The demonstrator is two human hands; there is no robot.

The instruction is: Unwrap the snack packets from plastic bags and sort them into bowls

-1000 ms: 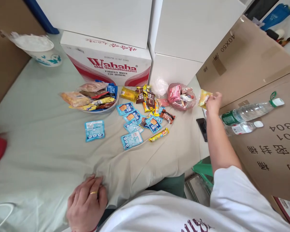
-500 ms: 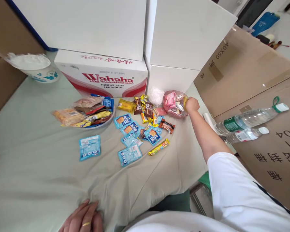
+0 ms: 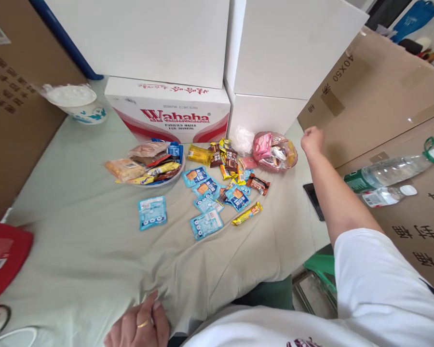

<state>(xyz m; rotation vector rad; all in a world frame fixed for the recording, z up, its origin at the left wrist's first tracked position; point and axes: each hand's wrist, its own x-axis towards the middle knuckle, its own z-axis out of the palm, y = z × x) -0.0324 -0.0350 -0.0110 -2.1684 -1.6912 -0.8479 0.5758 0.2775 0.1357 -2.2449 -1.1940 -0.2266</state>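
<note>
the grip of your right hand (image 3: 313, 140) was curled narrow, its fingertips hidden, so whether it held anything could not be told. just left of it, apart, sat the pink bowl (image 3: 280, 168), a yellow packet (image 3: 292, 153) inside its right rim, long axis pointing roughly away from you. farther left, blue packets (image 3: 238, 198) lay on the cloth (image 3: 94, 241). your left hand (image 3: 141, 325), well apart, rested nearer you, grip unclear.

To my right, the pink, round, translucent bowl (image 3: 272, 167) stands upright, filled; the yellow, plastic-wrapped packet (image 3: 292, 153) lies inside, along its right wall.
</note>
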